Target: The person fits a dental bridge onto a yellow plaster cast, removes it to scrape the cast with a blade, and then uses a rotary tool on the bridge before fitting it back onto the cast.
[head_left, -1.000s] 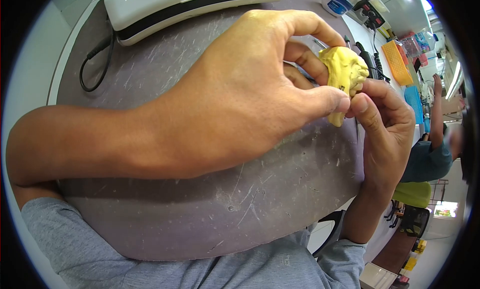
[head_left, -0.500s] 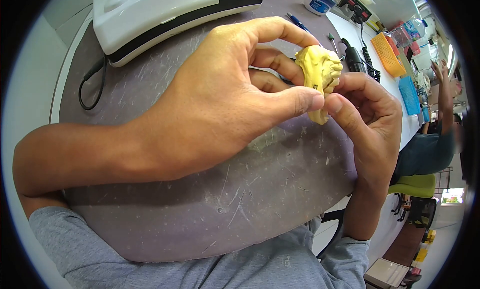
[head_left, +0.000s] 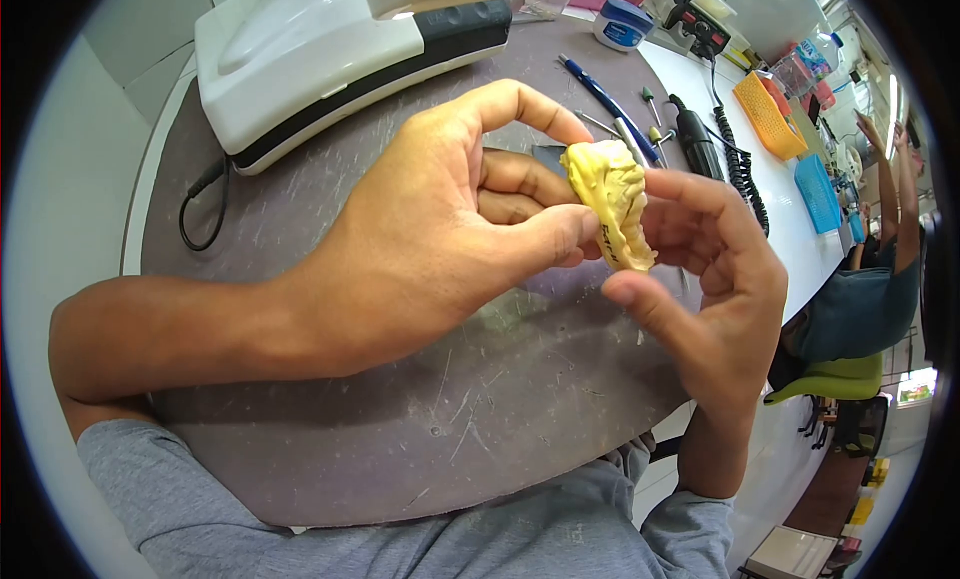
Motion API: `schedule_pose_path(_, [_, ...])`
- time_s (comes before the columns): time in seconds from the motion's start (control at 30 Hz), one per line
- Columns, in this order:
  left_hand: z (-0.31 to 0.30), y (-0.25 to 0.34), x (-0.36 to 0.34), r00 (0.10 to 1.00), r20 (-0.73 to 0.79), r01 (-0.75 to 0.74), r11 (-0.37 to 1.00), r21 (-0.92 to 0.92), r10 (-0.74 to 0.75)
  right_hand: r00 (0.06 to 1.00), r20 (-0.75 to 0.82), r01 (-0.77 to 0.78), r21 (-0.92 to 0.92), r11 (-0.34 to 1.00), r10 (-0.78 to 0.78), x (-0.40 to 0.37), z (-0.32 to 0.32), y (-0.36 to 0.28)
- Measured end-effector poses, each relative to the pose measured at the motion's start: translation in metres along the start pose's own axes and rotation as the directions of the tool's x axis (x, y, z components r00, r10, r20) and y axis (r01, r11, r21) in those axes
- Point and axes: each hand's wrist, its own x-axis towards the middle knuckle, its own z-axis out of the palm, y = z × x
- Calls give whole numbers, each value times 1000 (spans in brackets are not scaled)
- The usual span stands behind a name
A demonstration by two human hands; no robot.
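Over the desk, my left hand [head_left: 430,219] is closed on a yellow dental cast [head_left: 612,204], pinching its left side between thumb and fingers. The cast stands on end, with its row of teeth facing right and dark handwriting along its lower edge. Close against the right side is my right hand [head_left: 715,269], fingers spread apart. Its index fingertip appears to touch the cast's upper right. The right thumb, slightly blurred, lies just below the bottom end. My other right fingers are partly hidden behind the cast.
A white machine [head_left: 300,69] with a cord stands at the back left of the grey desk [head_left: 450,439]. Beyond my hands lie a blue pen [head_left: 590,84], small burs and a black handpiece [head_left: 695,139]. An orange basket [head_left: 770,114] and a person [head_left: 860,299] are further right.
The cast has turned, showing more of its teeth and the writing. My right thumb has moved off its front and lower down, and the right fingers have spread. The view has shifted slightly.
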Motion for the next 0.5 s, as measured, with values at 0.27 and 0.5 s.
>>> schedule_pose_path(0.27, [5, 19, -3, 981, -46, 191, 913, 359, -187, 987, -36, 148, -198, 969, -158, -19, -9, 6])
schedule_pose_path(0.5, [-1, 0, -2, 936, 250, -351, 738, 577, 249, 981, 11, 193, -231, 954, -196, -33, -13, 1])
